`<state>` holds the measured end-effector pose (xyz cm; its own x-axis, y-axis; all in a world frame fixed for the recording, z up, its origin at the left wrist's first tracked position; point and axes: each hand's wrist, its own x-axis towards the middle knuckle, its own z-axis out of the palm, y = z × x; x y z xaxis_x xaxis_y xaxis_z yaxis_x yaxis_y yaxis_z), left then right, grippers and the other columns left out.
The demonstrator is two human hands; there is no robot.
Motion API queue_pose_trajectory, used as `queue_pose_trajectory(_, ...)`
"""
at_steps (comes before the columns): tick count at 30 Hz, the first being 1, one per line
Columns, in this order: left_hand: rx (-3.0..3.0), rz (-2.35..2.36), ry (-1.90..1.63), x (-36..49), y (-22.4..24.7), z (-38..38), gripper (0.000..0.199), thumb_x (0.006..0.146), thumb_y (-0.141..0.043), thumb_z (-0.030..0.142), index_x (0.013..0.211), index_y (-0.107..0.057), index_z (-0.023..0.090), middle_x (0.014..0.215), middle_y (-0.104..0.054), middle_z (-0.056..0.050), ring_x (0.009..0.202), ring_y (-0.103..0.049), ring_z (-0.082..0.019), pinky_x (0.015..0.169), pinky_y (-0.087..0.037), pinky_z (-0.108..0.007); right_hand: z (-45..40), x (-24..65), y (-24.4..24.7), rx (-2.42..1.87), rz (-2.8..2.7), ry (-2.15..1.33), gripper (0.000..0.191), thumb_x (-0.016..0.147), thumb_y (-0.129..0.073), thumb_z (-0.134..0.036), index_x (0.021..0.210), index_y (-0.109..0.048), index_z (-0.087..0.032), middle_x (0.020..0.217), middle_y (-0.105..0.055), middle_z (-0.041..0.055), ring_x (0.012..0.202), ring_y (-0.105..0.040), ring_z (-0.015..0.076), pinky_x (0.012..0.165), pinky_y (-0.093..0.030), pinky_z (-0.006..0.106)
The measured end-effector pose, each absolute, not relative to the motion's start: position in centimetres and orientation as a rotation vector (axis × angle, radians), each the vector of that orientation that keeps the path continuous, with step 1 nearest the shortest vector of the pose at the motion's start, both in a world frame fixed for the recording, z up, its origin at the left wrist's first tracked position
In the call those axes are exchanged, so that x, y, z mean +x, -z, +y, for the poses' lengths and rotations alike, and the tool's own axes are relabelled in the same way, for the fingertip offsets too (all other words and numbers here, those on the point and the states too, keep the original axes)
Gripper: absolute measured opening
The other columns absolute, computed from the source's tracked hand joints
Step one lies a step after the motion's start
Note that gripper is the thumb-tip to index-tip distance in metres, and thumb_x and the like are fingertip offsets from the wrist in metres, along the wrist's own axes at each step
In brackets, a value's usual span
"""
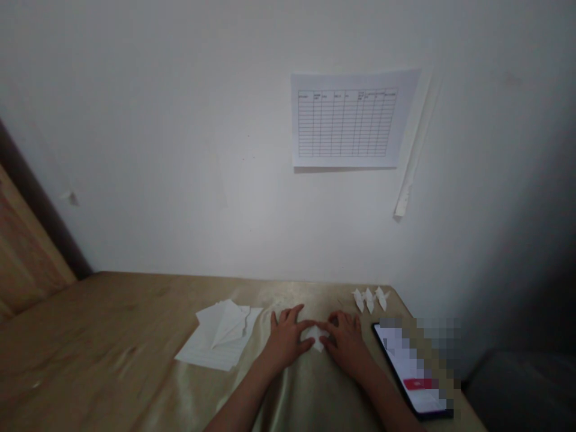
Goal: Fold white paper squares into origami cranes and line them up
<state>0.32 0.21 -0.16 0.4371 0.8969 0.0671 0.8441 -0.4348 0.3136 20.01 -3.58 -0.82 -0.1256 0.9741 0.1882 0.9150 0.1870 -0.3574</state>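
A small piece of folded white paper lies on the cloth-covered table between my two hands. My left hand has its thumb and index finger on the paper's left side, while its other fingers are spread out. From the other side, my right hand holds the paper with thumb and index finger, its remaining fingers curled. The index fingertips of both hands meet near the top of the paper. Part of the paper is hidden under the fingers.
White paper sheets lie left of my hands, some folded. Three small folded paper figures sit at the back right. A phone with its screen lit lies on the right. A printed table sheet hangs on the wall.
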Motion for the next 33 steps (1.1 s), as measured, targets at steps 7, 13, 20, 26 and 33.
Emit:
queue_pose_trajectory(7,2.489,1.482,-0.408,0.1,-0.6,0.3,0.032,0.078,-0.076,0.042,0.110,-0.071,0.042,0.157,-0.040,0.003,0.140,-0.038,-0.034,0.116,-0.010,-0.071,-3.6,19.8,-0.1,-1.809,-2.079,-0.153,0.020,0.088,-0.063,-0.037,0.107,-0.071,-0.035,0.120,-0.063,0.0044,0.122,-0.051,0.0267,0.117,-0.010,0.055)
queue_pose_trajectory(13,2.401,1.495,-0.378,-0.3,-0.9,0.3,0.018,0.077,-0.077,0.041,0.092,-0.074,0.034,0.153,-0.047,0.003,0.137,-0.042,-0.032,0.115,-0.018,-0.067,-3.7,19.7,-0.5,-1.865,-2.074,-0.064,0.016,0.086,-0.067,-0.041,0.095,-0.072,-0.029,0.116,-0.065,0.0059,0.120,-0.052,0.0278,0.117,-0.010,0.056)
queue_pose_trajectory(20,2.382,1.428,-0.402,-0.4,-0.8,0.4,0.013,0.076,-0.078,0.037,0.077,-0.071,0.026,0.152,-0.048,0.003,0.135,-0.044,-0.031,0.115,-0.014,-0.067,-3.7,19.9,-0.4,-1.899,-2.060,-0.040,0.020,0.085,-0.067,-0.046,0.089,-0.072,-0.027,0.111,-0.066,0.0064,0.117,-0.054,0.0291,0.117,-0.011,0.058)
queue_pose_trajectory(26,2.325,1.434,-0.500,-0.4,-0.4,0.5,0.024,0.073,-0.080,0.033,0.094,-0.069,0.029,0.155,-0.043,0.000,0.134,-0.046,-0.030,0.116,-0.015,-0.069,-3.5,19.9,0.5,-1.896,-2.010,-0.088,0.022,0.087,-0.065,-0.044,0.095,-0.068,-0.024,0.112,-0.065,0.0082,0.118,-0.053,0.0294,0.117,-0.011,0.057)
queue_pose_trajectory(33,2.428,1.441,-0.447,0.0,0.4,0.1,0.040,0.081,-0.071,0.034,0.120,-0.066,0.041,0.157,-0.039,-0.001,0.143,-0.036,-0.032,0.117,-0.011,-0.070,-3.6,19.8,1.1,-1.802,-2.019,-0.145,0.028,0.089,-0.062,-0.036,0.117,-0.066,-0.031,0.119,-0.061,0.0068,0.121,-0.051,0.0272,0.115,-0.020,0.049)
